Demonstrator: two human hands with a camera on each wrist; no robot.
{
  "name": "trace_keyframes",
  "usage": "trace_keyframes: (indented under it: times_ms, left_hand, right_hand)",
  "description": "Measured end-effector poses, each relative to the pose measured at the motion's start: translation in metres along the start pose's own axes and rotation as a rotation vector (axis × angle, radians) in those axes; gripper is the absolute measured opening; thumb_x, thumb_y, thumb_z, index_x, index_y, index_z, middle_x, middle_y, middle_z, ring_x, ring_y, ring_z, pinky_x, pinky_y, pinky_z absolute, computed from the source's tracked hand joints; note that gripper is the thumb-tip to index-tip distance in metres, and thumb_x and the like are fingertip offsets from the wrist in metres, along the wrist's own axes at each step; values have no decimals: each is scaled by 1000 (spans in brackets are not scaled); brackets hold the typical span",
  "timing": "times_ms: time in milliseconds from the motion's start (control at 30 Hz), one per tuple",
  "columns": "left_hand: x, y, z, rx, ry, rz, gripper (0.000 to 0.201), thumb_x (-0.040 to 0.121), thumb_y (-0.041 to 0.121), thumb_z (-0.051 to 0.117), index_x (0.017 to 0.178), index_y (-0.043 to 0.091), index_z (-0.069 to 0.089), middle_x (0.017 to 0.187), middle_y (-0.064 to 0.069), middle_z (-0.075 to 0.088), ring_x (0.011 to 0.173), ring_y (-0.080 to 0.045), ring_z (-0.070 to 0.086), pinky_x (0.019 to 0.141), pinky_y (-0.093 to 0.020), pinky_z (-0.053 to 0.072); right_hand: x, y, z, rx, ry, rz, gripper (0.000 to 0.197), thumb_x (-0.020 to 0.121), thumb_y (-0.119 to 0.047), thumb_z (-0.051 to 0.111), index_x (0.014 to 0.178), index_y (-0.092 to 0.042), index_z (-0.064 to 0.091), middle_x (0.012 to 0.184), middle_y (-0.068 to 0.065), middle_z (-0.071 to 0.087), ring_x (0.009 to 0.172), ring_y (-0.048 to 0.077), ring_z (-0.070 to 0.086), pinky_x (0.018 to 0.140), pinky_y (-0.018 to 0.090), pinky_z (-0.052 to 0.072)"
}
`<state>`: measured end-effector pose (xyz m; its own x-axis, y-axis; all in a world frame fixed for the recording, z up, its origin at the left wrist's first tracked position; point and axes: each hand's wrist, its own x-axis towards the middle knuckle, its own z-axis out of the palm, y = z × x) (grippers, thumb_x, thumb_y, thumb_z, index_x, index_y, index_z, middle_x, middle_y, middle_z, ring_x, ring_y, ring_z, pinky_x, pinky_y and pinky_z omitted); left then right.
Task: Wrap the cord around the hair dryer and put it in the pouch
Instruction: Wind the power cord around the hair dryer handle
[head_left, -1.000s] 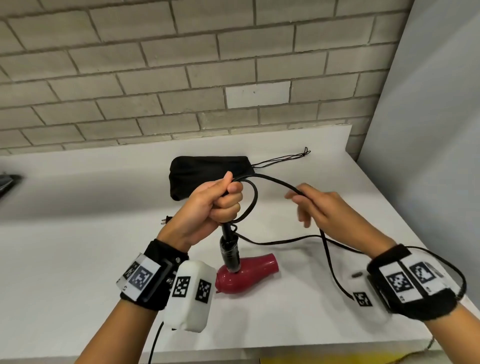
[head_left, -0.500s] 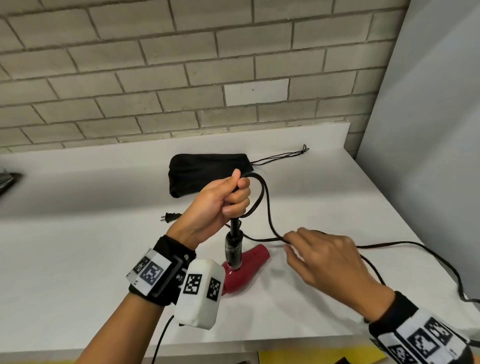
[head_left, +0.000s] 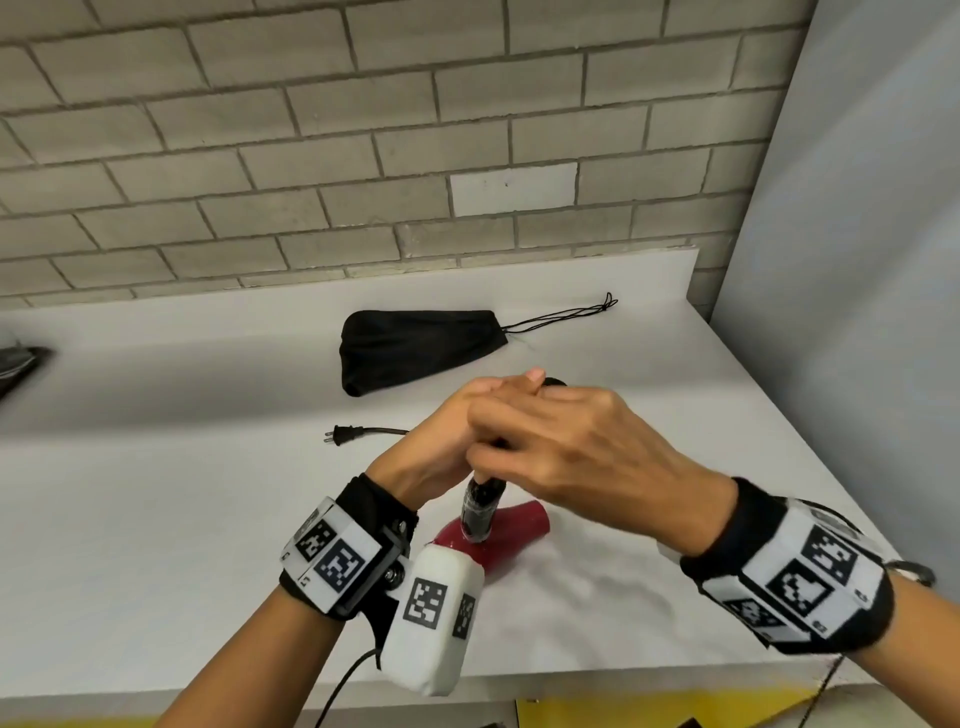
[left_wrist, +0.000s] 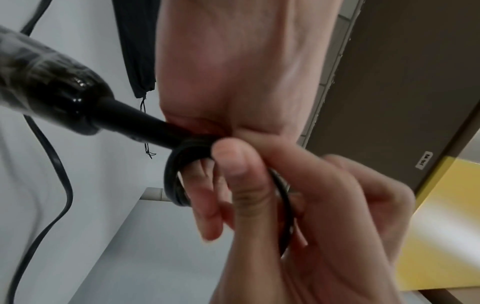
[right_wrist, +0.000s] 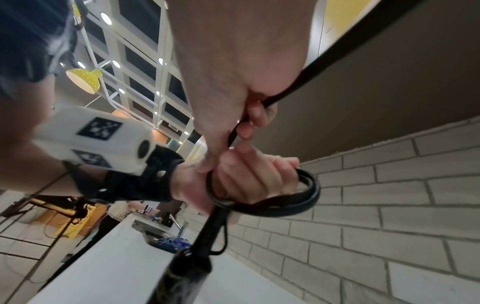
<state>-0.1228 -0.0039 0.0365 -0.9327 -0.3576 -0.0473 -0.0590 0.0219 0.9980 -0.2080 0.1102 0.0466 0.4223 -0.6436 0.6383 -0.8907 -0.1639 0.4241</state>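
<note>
The wrapping step is under way. The left hand (head_left: 447, 441) has its fingers curled tight around the thin black neck where the cord (right_wrist: 272, 205) comes out of the hair dryer (head_left: 498, 530). The cord makes a small ring of two or three turns around those curled fingers. In the left wrist view the thumb (left_wrist: 241, 176) presses on top of the ring, and the ring sits right at the tip of the black neck.

The right hand (head_left: 576, 447) lies over the left hand, touching it. Its fingers (right_wrist: 249, 115) pinch the cord just above the left fist. From that pinch the rest of the cord runs up and away, pulled straight.

The red body of the hair dryer hangs below both hands, close to the white counter (head_left: 156, 519); whether it touches the counter cannot be told. The plug (head_left: 340, 433) lies flat on the counter, beyond the left fingers, so a lot of cord is still loose.

The black pouch (head_left: 415, 348) lies farther back, well apart from both hands. Its mouth looks pulled shut by its drawstring (head_left: 566, 314).

Next, I think the right fingers need to carry the cord around again while the left thumb keeps the ring from slipping off. Later the pouch must be opened.
</note>
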Motion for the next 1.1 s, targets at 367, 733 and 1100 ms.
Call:
trace_keyframes:
  times_ms: [367, 733, 1100]
  left_hand:
    - [-7, 5, 4, -23, -76, -17, 59, 96, 52, 22, 69, 10, 53, 36, 4, 32, 33, -9, 20, 39, -22, 19]
    - [-11, 4, 4, 113, -210, 33, 30, 95, 35, 42, 77, 14, 51, 52, 10, 24, 45, -8, 19, 43, -17, 20]
    - [-26, 30, -61, 107, -134, 28, 33, 92, 38, 42, 69, 17, 52, 54, 8, 18, 44, -3, 14, 38, -15, 13]
  right_hand:
    - [5, 65, -4, 511, -278, 308, 36, 79, -58, 56, 82, -23, 45, 77, -15, 45, 58, 11, 44, 51, 18, 30]
    - [-37, 100, -17, 606, -485, 210, 50, 84, -71, 34, 75, -26, 53, 47, -5, 44, 48, 11, 40, 50, 15, 33]
    - [-113, 187, -62, 11, -652, 604, 19, 82, -15, 70, 83, -21, 52, 45, -8, 40, 40, 17, 50, 43, 26, 42]
